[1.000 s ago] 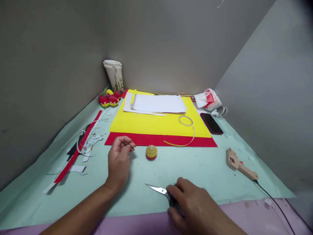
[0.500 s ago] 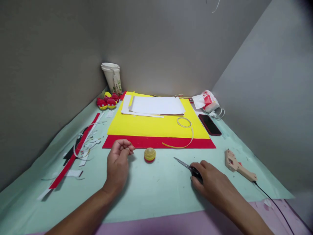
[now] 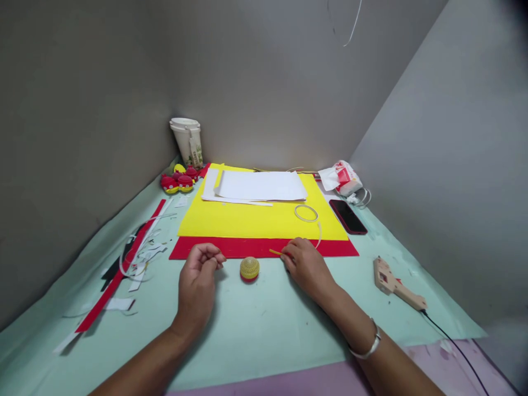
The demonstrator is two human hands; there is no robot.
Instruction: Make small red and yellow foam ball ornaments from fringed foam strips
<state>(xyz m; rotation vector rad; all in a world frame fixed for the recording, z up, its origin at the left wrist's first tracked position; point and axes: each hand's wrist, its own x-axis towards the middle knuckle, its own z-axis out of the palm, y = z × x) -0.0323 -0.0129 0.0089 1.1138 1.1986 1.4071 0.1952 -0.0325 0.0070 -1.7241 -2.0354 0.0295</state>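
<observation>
A small ball-like piece (image 3: 249,269), ribbed yellow above and red below, sits on the mat between my hands. My left hand (image 3: 200,286) is just left of it, fingers curled and thumb against them; anything in that pinch is too small to make out. On the other side, at the front edge of the red sheet (image 3: 231,248), my right hand (image 3: 307,269) is closed on the end of a narrow yellow strip (image 3: 275,252). The strip's paler tail (image 3: 319,235) curves out behind the hand. The scissors do not show in this frame.
Behind lie a yellow sheet (image 3: 243,220), white papers (image 3: 259,186) and a strip coil (image 3: 306,213). Red strips and scraps (image 3: 136,247), red-yellow pieces (image 3: 177,181) and a cup (image 3: 187,143) are left. A phone (image 3: 348,216), tissue pack (image 3: 344,179) and corded glue gun (image 3: 398,286) are right.
My right hand has left the scissors, which are out of sight, and moved forward and left onto the yellow strip. My left hand keeps its pose. The view has tilted slightly.
</observation>
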